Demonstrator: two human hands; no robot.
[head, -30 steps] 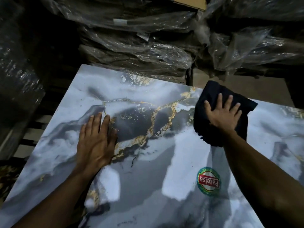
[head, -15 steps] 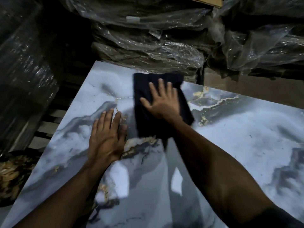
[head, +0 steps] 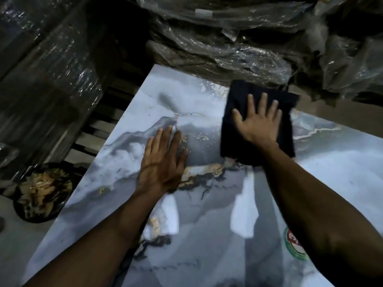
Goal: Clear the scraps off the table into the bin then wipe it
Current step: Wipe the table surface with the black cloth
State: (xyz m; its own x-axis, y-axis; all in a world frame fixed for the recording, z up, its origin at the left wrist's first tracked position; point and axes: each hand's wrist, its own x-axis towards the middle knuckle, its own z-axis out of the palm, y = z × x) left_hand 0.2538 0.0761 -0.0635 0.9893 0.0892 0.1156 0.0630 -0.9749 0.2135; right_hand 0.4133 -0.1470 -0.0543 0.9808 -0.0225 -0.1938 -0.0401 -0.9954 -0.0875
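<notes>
The table has a glossy marble-patterned top in grey, white and gold. A dark folded cloth lies near the table's far edge. My right hand presses flat on the cloth with fingers spread and straight. My left hand rests flat on the bare tabletop to the left of the cloth, fingers straight and together. A dark round bin holding pale scraps stands on the floor beside the table's left edge. A few tiny specks show on the tabletop beyond my left hand.
Plastic-wrapped bundles are stacked behind the table's far edge. More wrapped goods rise at the left over wooden slats. A round green and red sticker sits on the tabletop near my right forearm.
My right hand slid the cloth left across the far part of the table, then back to the right. My left hand stayed flat in the same spot.
</notes>
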